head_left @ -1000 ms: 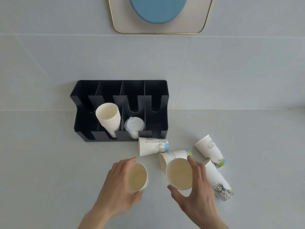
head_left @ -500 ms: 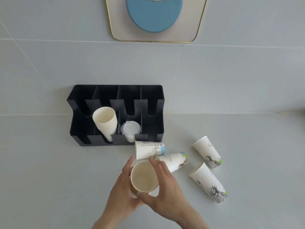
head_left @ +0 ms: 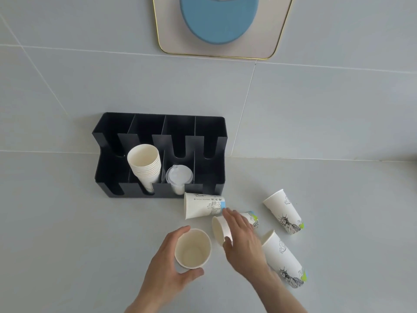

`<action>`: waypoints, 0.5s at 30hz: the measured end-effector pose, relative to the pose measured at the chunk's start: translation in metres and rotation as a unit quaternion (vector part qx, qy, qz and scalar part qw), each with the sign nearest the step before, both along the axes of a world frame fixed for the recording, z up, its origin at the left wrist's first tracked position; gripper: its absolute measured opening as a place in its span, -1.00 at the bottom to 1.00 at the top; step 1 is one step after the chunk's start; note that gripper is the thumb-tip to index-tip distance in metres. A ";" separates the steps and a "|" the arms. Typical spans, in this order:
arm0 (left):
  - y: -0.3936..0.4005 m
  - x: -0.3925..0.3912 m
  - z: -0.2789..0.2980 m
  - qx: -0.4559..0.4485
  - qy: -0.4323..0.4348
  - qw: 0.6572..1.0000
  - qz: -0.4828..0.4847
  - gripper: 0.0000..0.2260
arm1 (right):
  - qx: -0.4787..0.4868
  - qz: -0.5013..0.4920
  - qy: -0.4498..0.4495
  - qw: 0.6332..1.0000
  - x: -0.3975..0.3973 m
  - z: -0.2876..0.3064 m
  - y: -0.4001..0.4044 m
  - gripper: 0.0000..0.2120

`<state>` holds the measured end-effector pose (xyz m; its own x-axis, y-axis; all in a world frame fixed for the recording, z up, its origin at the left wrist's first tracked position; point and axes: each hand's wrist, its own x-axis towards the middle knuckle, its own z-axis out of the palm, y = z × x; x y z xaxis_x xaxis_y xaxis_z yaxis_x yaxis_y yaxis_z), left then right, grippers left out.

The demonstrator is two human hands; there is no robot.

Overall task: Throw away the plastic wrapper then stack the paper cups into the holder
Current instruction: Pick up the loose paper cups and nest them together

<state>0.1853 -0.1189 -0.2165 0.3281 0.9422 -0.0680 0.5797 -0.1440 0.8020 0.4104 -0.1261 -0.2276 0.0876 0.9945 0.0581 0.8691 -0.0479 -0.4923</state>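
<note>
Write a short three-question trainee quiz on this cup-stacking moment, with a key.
1. True or false: the left hand holds an upright white paper cup.
2. How many printed paper cups lie on their sides on the grey counter?
3. Which compartment of the black plastic holder, counted from the left end, holds the tall stack of white paper cups? A first, B second, C fourth.

Key: 1 true. 2 four; the right hand is reaching over one of them. 3 B; the clear plastic lids sit in the third.
</note>
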 end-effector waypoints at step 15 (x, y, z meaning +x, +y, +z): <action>-0.008 0.008 -0.009 -0.023 -0.027 0.999 0.014 -0.15 | 0.147 -0.077 0.100 0.981 0.004 0.062 -0.010 -0.19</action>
